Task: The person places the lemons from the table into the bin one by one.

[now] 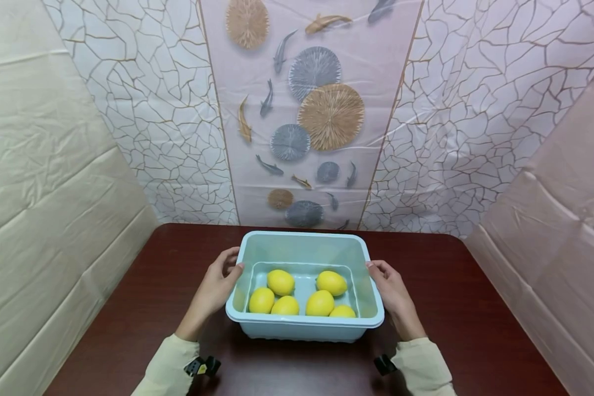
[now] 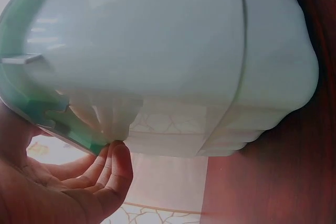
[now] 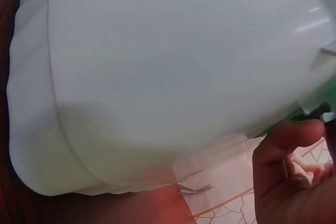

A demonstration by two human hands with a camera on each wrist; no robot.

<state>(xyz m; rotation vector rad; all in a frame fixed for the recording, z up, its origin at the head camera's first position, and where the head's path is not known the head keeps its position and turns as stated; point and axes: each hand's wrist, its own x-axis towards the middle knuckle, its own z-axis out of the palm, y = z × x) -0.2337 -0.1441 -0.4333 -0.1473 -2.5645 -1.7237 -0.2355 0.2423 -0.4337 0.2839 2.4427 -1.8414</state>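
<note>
A light blue plastic basin (image 1: 304, 328) sits on the table in the head view, holding several yellow lemons (image 1: 319, 303) in two loose groups, left and right. My left hand (image 1: 218, 287) grips its left rim, thumb on top and fingers curled below. On the opposite side, my right hand (image 1: 394, 292) holds the right rim the same way. The left wrist view has the basin's outer wall (image 2: 157, 45) filling most of it, the left fingers bent under the lip. In the right wrist view the right fingers (image 3: 286, 140) curl beneath the rim; the lemons are hidden there.
The dark red-brown table (image 1: 440, 313) extends around the basin. Behind it hangs a patterned cloth (image 1: 297, 181) with fish and round motifs. Plain pale cloth walls (image 1: 64, 220) close off the left and right sides. A black wrist device (image 1: 203, 366) shows at the left sleeve.
</note>
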